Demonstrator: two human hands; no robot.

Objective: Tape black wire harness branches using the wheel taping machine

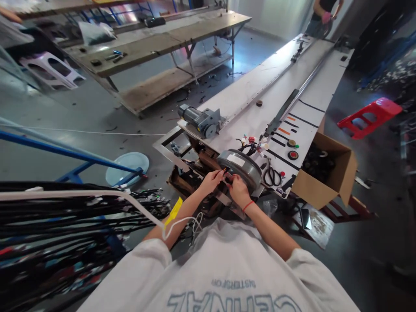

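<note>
My left hand (212, 180) and my right hand (239, 190) meet at the near side of a round grey drum-shaped housing (253, 175) at the table's near end. Both are closed, with fingertips pinched close together. Between them shows something small and dark with a touch of orange, too small to name. A white label (235, 160) is stuck on the drum. Behind it lies a bundle of wires with connectors (251, 146). Black-handled scissors (271, 175) rest to the right of the drum, close to rolls of tape (293, 155).
A long white table (282, 93) with a rail stretches away, with a grey motor (199, 120) on its left corner. An open cardboard box (320, 188) stands at right, near a red stool (370, 117). Black cables (81, 221) hang at left. Another person (321, 17) stands at the far end.
</note>
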